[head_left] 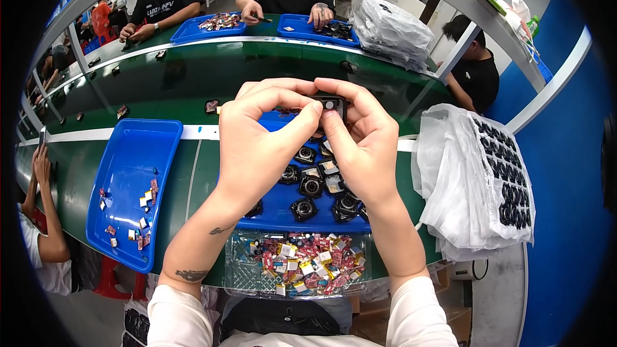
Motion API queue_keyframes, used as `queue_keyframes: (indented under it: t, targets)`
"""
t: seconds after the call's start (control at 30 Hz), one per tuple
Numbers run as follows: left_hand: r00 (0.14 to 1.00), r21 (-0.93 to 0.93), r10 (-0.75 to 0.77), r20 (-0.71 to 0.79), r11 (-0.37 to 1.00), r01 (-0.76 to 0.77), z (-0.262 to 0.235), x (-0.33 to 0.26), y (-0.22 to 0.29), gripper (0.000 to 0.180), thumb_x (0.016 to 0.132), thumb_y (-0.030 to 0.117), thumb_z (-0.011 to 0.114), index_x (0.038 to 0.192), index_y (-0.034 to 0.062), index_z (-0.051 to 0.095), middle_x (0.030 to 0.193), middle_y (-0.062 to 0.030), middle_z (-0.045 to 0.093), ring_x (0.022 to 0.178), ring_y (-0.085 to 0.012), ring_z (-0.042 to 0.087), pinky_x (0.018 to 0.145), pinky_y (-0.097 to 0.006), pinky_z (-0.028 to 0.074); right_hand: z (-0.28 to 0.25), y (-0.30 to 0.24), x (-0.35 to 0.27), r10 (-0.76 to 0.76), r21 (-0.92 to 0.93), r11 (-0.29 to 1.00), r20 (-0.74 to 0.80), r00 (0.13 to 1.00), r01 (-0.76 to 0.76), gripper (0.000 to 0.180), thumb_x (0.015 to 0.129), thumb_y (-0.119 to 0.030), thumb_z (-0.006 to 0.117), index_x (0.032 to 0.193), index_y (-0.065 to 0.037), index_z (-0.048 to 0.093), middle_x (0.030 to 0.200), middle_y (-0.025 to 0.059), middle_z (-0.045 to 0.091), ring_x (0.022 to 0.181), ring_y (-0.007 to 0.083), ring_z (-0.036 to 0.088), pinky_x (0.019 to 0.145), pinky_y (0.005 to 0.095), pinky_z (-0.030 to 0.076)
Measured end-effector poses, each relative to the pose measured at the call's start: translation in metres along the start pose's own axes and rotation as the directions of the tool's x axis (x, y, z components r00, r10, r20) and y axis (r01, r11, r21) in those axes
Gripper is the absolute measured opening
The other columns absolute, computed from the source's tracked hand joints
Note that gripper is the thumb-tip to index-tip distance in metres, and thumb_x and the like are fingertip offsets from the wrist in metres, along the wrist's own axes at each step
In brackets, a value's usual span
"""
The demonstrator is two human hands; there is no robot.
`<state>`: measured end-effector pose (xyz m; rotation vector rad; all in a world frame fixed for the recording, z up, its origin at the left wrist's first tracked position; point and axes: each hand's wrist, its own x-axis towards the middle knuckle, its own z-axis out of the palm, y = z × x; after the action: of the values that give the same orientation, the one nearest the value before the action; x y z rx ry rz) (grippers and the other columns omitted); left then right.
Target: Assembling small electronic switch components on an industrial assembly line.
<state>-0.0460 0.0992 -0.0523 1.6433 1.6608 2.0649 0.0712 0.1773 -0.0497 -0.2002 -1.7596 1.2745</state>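
Observation:
Both my hands are raised over the workbench, meeting at a small black watch case. My right hand grips its side, thumb in front and fingers curled behind. My left hand is closed too, thumb and fingertips pressed at the case's left edge; they partly hide it. Below my hands a blue tray holds several black watch cases, some with a round back facing up. Nearest me, a clear plastic tray is heaped with small silver batteries and red circuit boards.
Left stands another blue tray with scattered batteries and boards. Right, white plastic sheeting is stacked with black parts on it. Beyond runs a green conveyor belt carrying a few parts. Across it, people work beside blue trays. Metal posts frame the bench.

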Motion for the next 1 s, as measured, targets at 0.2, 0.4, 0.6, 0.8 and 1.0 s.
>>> queue_keyframes:
  t: [0.2, 0.4, 0.6, 0.8, 1.0]
  targets:
    - [0.998, -0.04, -0.058, -0.014, 0.998, 0.058, 0.0014, 0.0005, 0.0002, 0.006, 0.078, 0.005, 0.071, 0.082, 0.0005, 0.073, 0.1, -0.011, 0.069, 0.091, -0.0157, 0.061, 0.078, -0.028, 0.048, 0.001, 0.001, -0.0013, -0.008, -0.016, 1.0, -0.004, 1.0, 0.007, 0.026, 0.094, 0.002, 0.053, 0.12, 0.002, 0.058, 0.088, 0.0029, 0.065, 0.074, 0.0022, 0.057, 0.064, 0.0172, 0.045]
    - [0.995, -0.091, -0.09, -0.034, 0.992, 0.086, 0.0022, 0.0002, -0.0007, 0.008, 0.075, 0.008, 0.072, 0.082, 0.0024, 0.074, 0.097, -0.0111, 0.071, 0.096, -0.0196, 0.061, 0.087, -0.033, 0.046, 0.0007, 0.0019, -0.0016, -0.028, -0.067, 0.997, 0.003, 1.0, 0.028, 0.026, 0.093, 0.001, 0.053, 0.119, 0.002, 0.059, 0.09, 0.0043, 0.067, 0.077, 0.0044, 0.06, 0.067, 0.019, 0.048]
    - [0.995, -0.079, -0.077, -0.066, 0.994, 0.072, 0.0027, 0.0, -0.0014, 0.007, 0.075, 0.007, 0.071, 0.08, 0.0017, 0.073, 0.096, -0.011, 0.071, 0.094, -0.0192, 0.06, 0.084, -0.032, 0.047, -0.0007, 0.0015, -0.0027, -0.113, -0.154, 0.981, 0.03, 0.993, 0.116, 0.026, 0.093, 0.001, 0.054, 0.118, 0.003, 0.061, 0.094, 0.0077, 0.069, 0.081, 0.0086, 0.064, 0.07, 0.0223, 0.052]
    - [0.996, -0.031, -0.055, -0.066, 0.998, 0.053, 0.0034, -0.0011, 0.0012, 0.006, 0.075, 0.007, 0.071, 0.078, 0.0016, 0.072, 0.095, -0.0103, 0.071, 0.092, -0.0194, 0.061, 0.083, -0.032, 0.047, 0.0024, 0.0078, -0.0015, -0.163, -0.049, 0.986, -0.004, 0.987, 0.162, 0.026, 0.094, -0.003, 0.052, 0.117, 0.002, 0.063, 0.097, 0.0097, 0.07, 0.079, 0.0093, 0.065, 0.068, 0.0222, 0.052]
    - [0.993, 0.12, 0.104, -0.054, 0.988, -0.097, 0.0024, 0.0002, -0.0032, 0.009, 0.075, 0.008, 0.073, 0.082, 0.0031, 0.073, 0.098, -0.0095, 0.071, 0.093, -0.021, 0.061, 0.083, -0.032, 0.048, -0.001, 0.006, -0.0016, -0.15, -0.083, 0.986, -0.05, 0.987, 0.145, 0.024, 0.094, -0.002, 0.053, 0.114, 0.003, 0.065, 0.096, 0.009, 0.07, 0.079, 0.0084, 0.064, 0.068, 0.0205, 0.052]
